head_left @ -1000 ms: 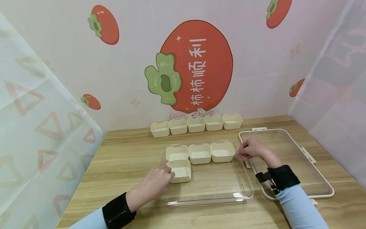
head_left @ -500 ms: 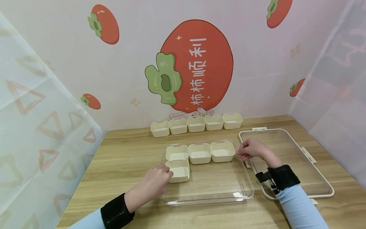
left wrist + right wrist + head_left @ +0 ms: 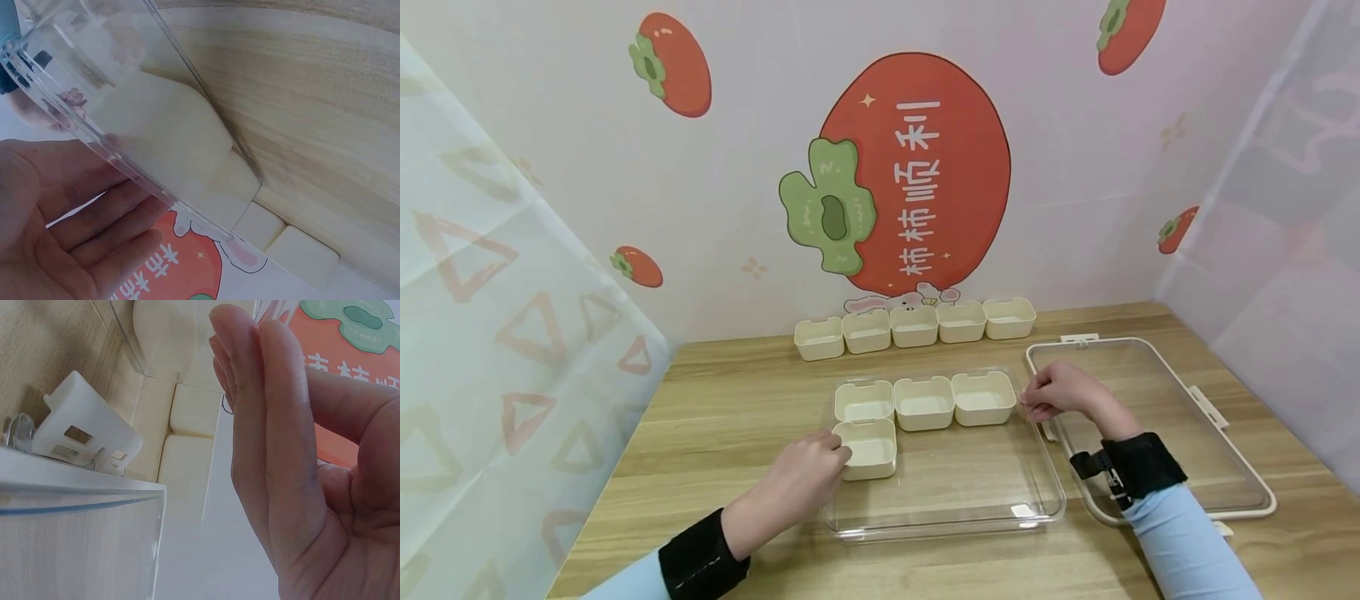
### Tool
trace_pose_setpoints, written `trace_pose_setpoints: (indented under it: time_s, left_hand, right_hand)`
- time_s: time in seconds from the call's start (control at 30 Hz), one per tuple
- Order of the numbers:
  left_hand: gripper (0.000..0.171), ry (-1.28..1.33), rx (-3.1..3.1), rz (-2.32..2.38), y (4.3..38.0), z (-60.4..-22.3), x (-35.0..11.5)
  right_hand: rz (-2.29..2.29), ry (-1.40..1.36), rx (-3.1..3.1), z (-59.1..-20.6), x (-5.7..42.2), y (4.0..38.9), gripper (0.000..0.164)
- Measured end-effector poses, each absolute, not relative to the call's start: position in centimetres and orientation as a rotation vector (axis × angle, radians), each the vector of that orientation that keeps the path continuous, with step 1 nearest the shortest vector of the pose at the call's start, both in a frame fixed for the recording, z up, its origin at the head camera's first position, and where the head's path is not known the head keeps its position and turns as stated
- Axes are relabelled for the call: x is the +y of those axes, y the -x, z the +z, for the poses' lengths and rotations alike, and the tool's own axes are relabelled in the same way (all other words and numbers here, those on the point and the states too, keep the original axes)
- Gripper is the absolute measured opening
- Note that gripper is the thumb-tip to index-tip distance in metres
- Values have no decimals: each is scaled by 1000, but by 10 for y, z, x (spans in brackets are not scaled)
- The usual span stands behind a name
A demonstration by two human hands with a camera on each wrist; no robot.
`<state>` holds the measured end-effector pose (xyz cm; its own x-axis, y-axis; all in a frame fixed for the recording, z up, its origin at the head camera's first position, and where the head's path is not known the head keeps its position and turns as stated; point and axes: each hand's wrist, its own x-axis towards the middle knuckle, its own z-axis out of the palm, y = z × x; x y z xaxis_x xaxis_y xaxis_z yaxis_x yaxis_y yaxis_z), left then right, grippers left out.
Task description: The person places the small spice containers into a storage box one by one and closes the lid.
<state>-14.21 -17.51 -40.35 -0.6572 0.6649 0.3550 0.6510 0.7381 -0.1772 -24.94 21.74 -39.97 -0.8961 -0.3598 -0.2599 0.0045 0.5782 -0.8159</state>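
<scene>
In the head view, my left hand (image 3: 805,479) is at the left side of a clear plastic box (image 3: 955,527), its fingers at the left edge of a small cream container (image 3: 872,450). The left wrist view shows this hand (image 3: 87,212) palm-on, fingertips at the clear rim. The container sits directly in front of the left one of three matching containers (image 3: 923,404) lined along the box's back wall. At the box's right wall, my right hand (image 3: 1063,393) pinches the rim. Its fingers (image 3: 281,412) are pressed together in the right wrist view.
A clear lid (image 3: 1172,433) with a white frame and side clips lies to the right, under my right forearm. Several more cream containers (image 3: 914,327) form a row against the printed backdrop (image 3: 1075,167). Everything stands on a wood-grain table (image 3: 722,400).
The front cream container has shifted slightly left within the box, lining up under the one behind it. My left hand has moved slightly left with it. My right hand has stayed put.
</scene>
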Motion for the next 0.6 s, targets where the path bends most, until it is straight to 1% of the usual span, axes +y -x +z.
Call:
trace_pose_setpoints:
  time_s: [0.1, 0.17, 0.33, 0.6]
  left_hand:
    - [21, 979, -2503, -2, 144, -404, -176]
    - [23, 955, -2471, -29, 146, -404, -176]
    - [11, 884, -2401, -112, 157, -402, -180]
    - [9, 792, -2292, -199, 184, -404, -189]
  right_hand:
    - [-1250, 285, 2415, -400, 218, 249, 23]
    - [-1251, 281, 2417, -400, 218, 248, 23]
    - [-1258, 283, 2418, -400, 219, 249, 22]
    - [-1257, 274, 2421, -401, 218, 249, 20]
